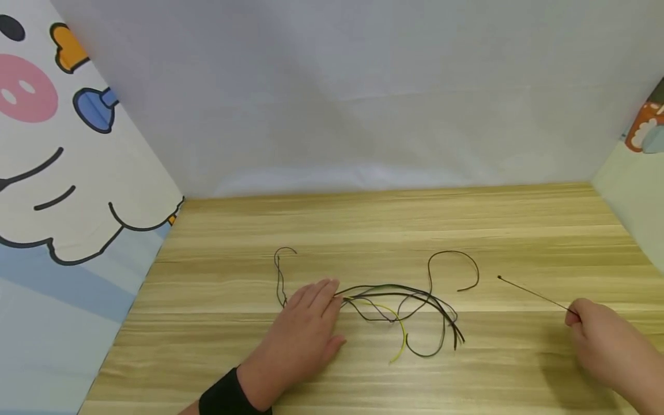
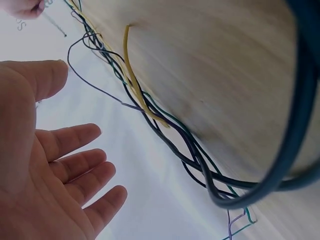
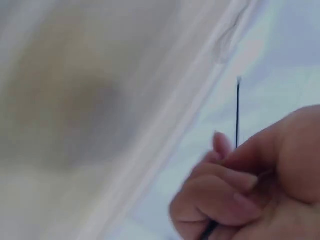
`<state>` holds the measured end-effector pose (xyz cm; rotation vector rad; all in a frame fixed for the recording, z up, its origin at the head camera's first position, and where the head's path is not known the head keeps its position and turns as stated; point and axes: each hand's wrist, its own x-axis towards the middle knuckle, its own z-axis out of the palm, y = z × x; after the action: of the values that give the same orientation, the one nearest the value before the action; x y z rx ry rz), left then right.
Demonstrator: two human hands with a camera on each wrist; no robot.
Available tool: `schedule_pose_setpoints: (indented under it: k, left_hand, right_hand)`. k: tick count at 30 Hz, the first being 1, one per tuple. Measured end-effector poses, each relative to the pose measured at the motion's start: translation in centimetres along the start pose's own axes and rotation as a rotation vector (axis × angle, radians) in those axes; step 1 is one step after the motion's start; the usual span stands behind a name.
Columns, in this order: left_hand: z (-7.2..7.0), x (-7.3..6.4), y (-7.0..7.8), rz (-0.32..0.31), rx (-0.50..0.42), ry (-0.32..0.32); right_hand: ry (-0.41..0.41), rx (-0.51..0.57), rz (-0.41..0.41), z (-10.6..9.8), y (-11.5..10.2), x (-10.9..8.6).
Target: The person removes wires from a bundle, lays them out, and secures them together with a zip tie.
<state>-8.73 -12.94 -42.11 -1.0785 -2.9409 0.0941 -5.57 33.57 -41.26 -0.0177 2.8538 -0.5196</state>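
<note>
A loose bundle of thin wires, mostly black with a yellow wire among them, lies across the wooden table. My left hand is over the bundle's left part, fingers extended and hiding some of it. In the left wrist view this hand has its fingers spread beside the wires, and a thick dark loop rises close to the camera. Off to the right, my right hand pinches a black cable tie, its small head pointing left. The right wrist view shows curled fingers around the tie.
The wooden tabletop ends at a white back sheet. A cartoon-printed panel stands on the left, and another printed panel on the right. One thin wire end curls out toward the back.
</note>
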Motion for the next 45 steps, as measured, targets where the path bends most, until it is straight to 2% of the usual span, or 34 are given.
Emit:
schedule_pose_setpoints:
  k: [2, 5, 8, 12, 15, 17, 21, 26, 34, 36, 41, 45]
  left_hand:
    - [0.0, -0.1, 0.0, 0.002, -0.022, 0.006]
    - [-0.1, -0.2, -0.1, 0.019, -0.050, 0.038]
    - [-0.1, -0.3, -0.1, 0.039, -0.065, 0.086]
    - [-0.4, -0.4, 0.2, 0.049, -0.104, 0.127]
    - [-0.7, -0.5, 0.6, 0.048, -0.158, 0.109]
    - [-0.9, -0.6, 0.9, 0.049, -0.201, 0.085]
    - [-1.4, -0.7, 1.3, 0.059, -0.258, 0.053]
    - [-1.7, -0.6, 1.4, 0.055, -0.263, 0.032]
    - [-1.8, -0.4, 0.9, -0.011, -0.245, 0.021]
    - [-1.8, -0.5, 0.9, -0.032, -0.257, 0.014]
    - [-1.8, -0.6, 0.9, -0.073, -0.296, 0.028]
    - [-2.0, -0.9, 0.7, -0.129, -0.371, 0.052]
  right_hand:
    - [0.019, 0.024, -0.028, -0.5, -2.0, -0.1]
    - [0.078, -0.012, -0.135, -0.8, -5.2, -0.5]
    - [0.222, -0.083, -0.328, -0.5, -8.1, -0.7]
    - [0.346, -0.158, -0.560, 0.4, -11.6, -0.3]
    - [0.316, -0.181, -0.670, 1.7, -13.9, 0.2]
    - [0.288, -0.200, -0.715, 2.6, -15.3, 0.5]
    - [0.232, -0.208, -0.744, 3.9, -17.3, 1.2]
    - [0.219, -0.187, -0.781, 4.5, -19.2, 2.5]
    - [0.174, -0.179, -0.768, 4.9, -20.9, 4.1]
    - [0.200, -0.212, -0.779, 5.0, -21.2, 4.8]
    - [0.338, -0.282, -0.822, 5.0, -21.8, 6.2]
    - [0.388, -0.295, -0.823, 4.7, -21.8, 6.5]
